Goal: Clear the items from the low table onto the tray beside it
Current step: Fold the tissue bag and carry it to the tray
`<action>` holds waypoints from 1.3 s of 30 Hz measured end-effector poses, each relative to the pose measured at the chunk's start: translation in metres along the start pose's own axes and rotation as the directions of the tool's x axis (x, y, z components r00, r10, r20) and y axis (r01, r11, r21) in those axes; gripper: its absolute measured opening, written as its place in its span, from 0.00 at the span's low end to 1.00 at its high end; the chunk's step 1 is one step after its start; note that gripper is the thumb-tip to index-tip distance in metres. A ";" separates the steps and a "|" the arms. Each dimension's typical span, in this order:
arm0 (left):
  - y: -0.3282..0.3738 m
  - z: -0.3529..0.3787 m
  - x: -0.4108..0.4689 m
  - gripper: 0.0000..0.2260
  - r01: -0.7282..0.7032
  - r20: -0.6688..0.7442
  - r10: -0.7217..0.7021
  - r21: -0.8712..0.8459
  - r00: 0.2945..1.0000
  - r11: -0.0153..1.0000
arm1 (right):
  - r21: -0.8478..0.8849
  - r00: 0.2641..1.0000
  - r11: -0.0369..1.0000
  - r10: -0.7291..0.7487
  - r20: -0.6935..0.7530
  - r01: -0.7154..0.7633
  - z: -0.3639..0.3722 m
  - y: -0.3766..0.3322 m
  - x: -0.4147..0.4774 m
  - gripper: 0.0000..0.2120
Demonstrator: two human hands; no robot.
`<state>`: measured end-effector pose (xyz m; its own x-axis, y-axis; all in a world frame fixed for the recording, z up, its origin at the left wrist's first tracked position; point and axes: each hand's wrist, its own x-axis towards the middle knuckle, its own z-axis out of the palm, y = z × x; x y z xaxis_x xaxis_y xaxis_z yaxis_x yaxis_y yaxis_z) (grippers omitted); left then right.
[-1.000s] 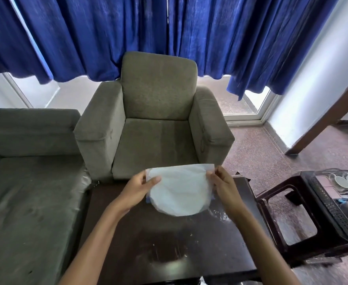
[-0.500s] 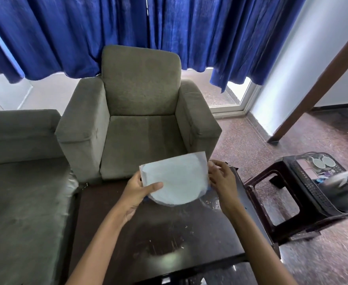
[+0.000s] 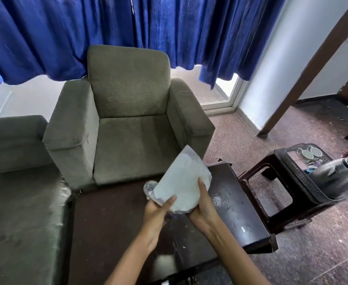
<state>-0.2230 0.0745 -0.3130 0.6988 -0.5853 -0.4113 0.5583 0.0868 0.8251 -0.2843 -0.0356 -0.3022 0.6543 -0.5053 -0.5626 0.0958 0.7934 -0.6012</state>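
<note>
White sheet (image 3: 182, 182) has rotated from lying wide: long axis now runs up and away, top corner toward armchair (image 3: 132, 120). Left hand (image 3: 156, 210) and right hand (image 3: 204, 206) both grip its lower end above worktop (image 3: 111, 223).

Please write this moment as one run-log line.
left hand: holds white sheet | right hand: holds white sheet | white sheet: tilted, over low table | tray: right of table, apart
</note>
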 end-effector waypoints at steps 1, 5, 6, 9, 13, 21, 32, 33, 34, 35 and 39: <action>0.004 -0.006 0.002 0.27 0.056 -0.001 -0.056 -0.001 0.998 0.998 | -0.065 0.999 0.998 -0.028 -0.025 0.026 -0.002 -0.003 0.001 0.35; 0.024 -0.027 0.020 0.22 0.139 -0.028 -0.137 0.113 0.990 0.984 | -0.349 0.996 0.933 -0.094 0.009 0.091 -0.010 -0.017 0.000 0.16; 0.030 -0.025 0.023 0.23 0.141 -0.009 -0.141 0.164 0.990 0.976 | -0.393 0.995 0.914 -0.096 0.030 0.101 -0.012 -0.020 -0.002 0.16; 0.035 -0.004 0.021 0.18 0.087 0.072 -0.117 0.325 0.991 0.942 | -0.454 0.995 0.885 -0.096 0.041 0.104 -0.017 -0.025 -0.006 0.17; 0.014 0.030 0.017 0.09 -0.005 0.119 -0.032 0.301 0.992 0.953 | -0.473 0.990 0.871 -0.141 0.010 0.129 -0.031 -0.028 -0.016 0.16; -0.024 0.100 0.022 0.06 -0.012 0.199 -0.060 0.339 0.978 0.941 | -0.345 0.956 0.920 -0.251 -0.155 0.186 -0.093 -0.069 -0.034 0.18; -0.102 0.281 0.017 0.06 0.007 0.300 -0.138 0.399 0.944 0.917 | -0.201 0.881 0.936 -0.341 -0.327 0.288 -0.235 -0.189 -0.061 0.17; -0.111 0.299 0.016 0.06 0.015 0.310 -0.151 0.399 0.939 0.917 | -0.195 0.876 0.937 -0.343 -0.339 0.291 -0.250 -0.201 -0.064 0.17; -0.119 0.317 0.015 0.06 0.019 0.322 -0.160 0.401 0.933 0.916 | -0.188 0.871 0.939 -0.340 -0.355 0.289 -0.264 -0.213 -0.067 0.17; -0.127 0.334 0.014 0.07 0.022 0.331 -0.170 0.408 0.928 0.913 | -0.183 0.866 0.940 -0.337 -0.369 0.288 -0.278 -0.225 -0.070 0.18; -0.153 0.397 0.014 0.06 0.032 0.369 -0.216 0.445 0.904 0.895 | -0.147 0.841 0.941 -0.339 -0.422 0.306 -0.329 -0.268 -0.077 0.19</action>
<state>-0.4762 -0.2673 -0.2908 0.3456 -0.8454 -0.4072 0.3230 -0.3002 0.8975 -0.6069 -0.3209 -0.2840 0.2014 -0.8373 -0.5084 0.1803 0.5418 -0.8209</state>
